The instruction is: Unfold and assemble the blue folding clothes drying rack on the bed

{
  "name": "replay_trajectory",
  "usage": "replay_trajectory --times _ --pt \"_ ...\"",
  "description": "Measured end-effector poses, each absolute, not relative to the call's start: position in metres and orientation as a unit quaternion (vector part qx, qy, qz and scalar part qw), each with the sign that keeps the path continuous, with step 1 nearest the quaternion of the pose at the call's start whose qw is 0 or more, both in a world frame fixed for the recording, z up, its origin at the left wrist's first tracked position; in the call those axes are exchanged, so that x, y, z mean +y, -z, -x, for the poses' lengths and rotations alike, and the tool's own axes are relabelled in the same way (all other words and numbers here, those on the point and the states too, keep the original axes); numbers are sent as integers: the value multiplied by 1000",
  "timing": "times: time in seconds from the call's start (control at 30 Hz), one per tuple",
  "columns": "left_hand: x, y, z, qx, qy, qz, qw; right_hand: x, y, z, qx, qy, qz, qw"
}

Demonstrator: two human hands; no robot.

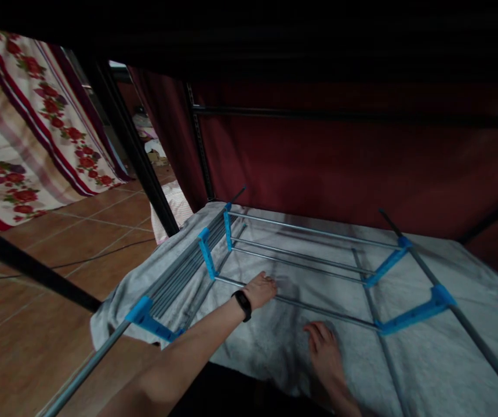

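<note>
A metal rack with blue plastic joints, which looks like a clothes drying rack (301, 260), lies across a grey sheet (270, 339). My left hand (262, 289), with a black band on its wrist, is closed over the rack's near crossbar (318, 310); the fingers' undersides are hidden. Just below that bar, my right hand (324, 346) is over the sheet with its fingers loosely stretched and nothing visible in them. Blue brackets (414, 313) join the bars at the right. Further blue brackets (151, 319) hold a row of close-set bars at the left.
Black posts (133, 145) frame the surface, with a dark overhang above. A red curtain (340, 168) hangs along the back. To the left, a flowered cloth (48, 121) hangs over a tiled floor (83, 231), where a thin cable (101, 253) runs.
</note>
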State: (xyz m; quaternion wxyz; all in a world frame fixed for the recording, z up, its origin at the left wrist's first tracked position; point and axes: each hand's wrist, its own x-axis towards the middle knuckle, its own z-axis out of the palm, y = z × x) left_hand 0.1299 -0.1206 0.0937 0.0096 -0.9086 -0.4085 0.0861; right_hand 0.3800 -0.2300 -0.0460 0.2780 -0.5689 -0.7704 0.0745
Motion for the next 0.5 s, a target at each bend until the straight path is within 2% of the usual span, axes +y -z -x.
replay_trajectory --times 0.2,0.33,0.4,0.5 --pt "-104 -212 -141 -349 -60 932 84 -226 55 -380 -761 -77 586 267" --pt "-92 -299 -99 -379 41 917 116 -226 60 -382 -759 -86 581 282" --pt "-87 -322 -58 -448 97 880 125 -225 64 -384 -759 -93 573 295" --pt "-87 -317 11 -603 174 773 87 -222 73 -386 -757 -94 566 313"
